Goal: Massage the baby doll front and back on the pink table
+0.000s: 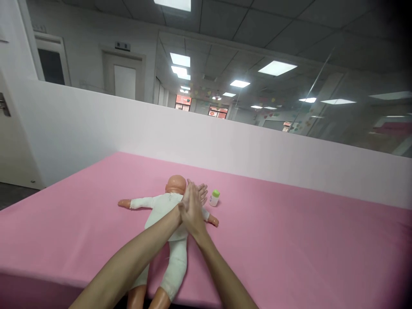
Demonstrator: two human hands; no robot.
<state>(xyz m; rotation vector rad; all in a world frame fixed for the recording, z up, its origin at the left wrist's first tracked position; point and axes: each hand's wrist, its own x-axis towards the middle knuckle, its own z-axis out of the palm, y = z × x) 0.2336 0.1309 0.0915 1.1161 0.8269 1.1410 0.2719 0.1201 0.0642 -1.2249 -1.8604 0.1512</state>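
Palm against palm, my left hand [202, 193] and my right hand [193, 211] are pressed together above a baby doll [162, 208]. The fingers of both hands are stretched out, and I see nothing held between them. My right hand covers much of the left one. The doll, in a white suit, lies on a pink padded surface [277, 240], its arms spread and the back of its head facing up. My hands and forearms hide part of its body and one arm. Just right of my hands stands a small white bottle [214, 198] with a green cap.
Behind the pink surface runs a low white wall [225, 146] with a glass pane above it. A door [16, 137] is at the far left. The surface's near edge lies along the bottom, where the doll's feet hang by it.
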